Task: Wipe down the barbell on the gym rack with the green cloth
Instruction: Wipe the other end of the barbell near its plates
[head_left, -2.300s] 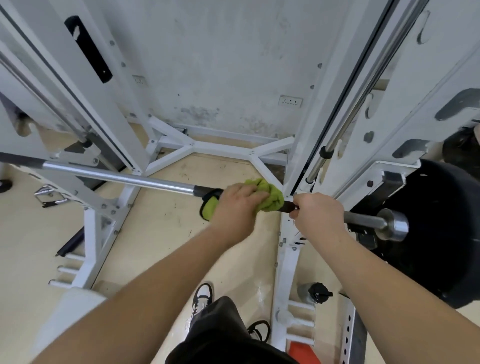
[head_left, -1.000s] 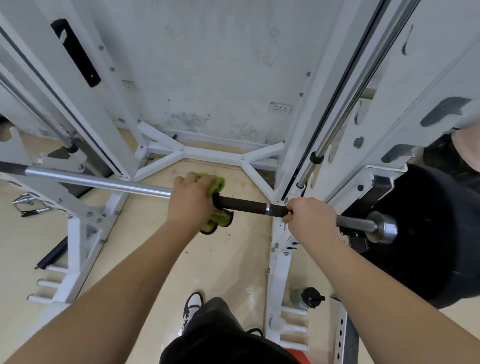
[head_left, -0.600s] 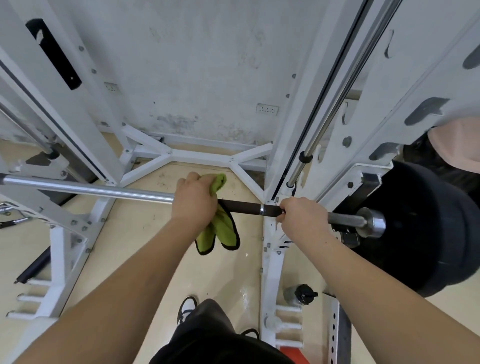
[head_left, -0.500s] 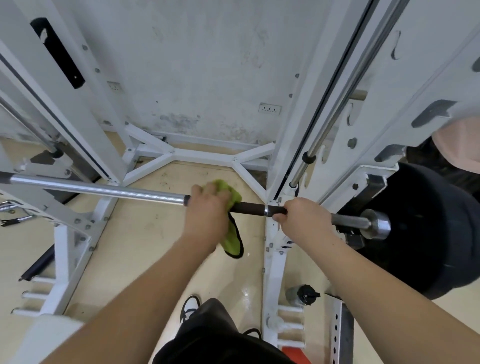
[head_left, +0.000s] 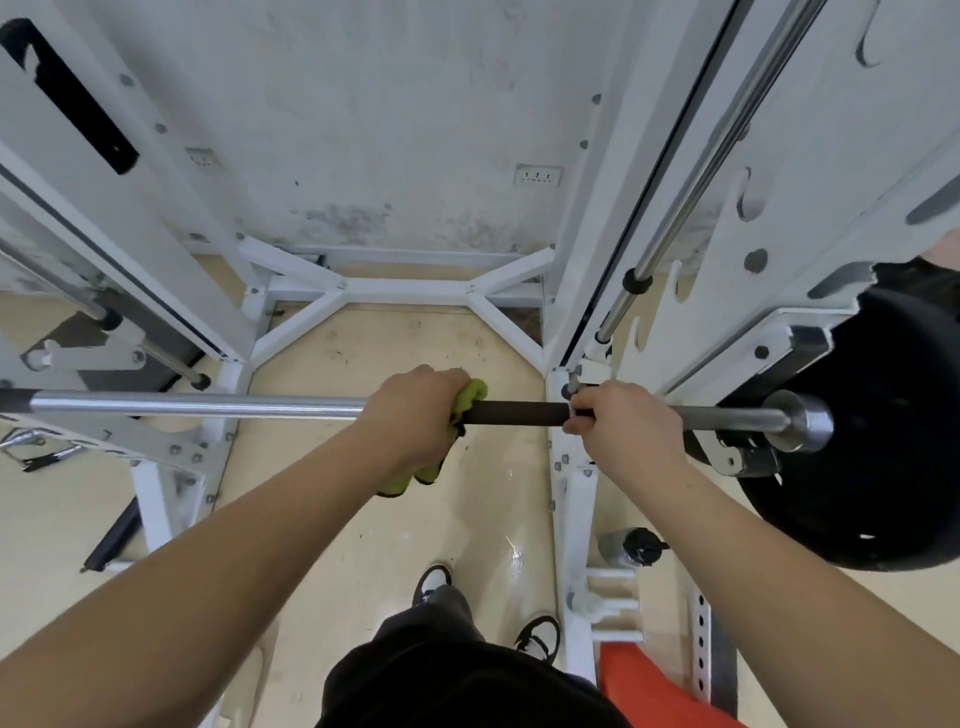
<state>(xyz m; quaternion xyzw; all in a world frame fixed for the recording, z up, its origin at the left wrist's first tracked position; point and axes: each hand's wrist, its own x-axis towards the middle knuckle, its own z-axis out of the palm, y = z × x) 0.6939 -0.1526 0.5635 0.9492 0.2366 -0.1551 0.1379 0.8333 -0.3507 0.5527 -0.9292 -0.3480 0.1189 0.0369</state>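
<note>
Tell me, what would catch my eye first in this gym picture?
Most striking is the bright green cloth, bunched in the left hand around the barbell at mid-frame. The right hand holds the same bar beside a white rack upright. At the far right looms a big black weight plate, next to the bar's shiny end.
</note>
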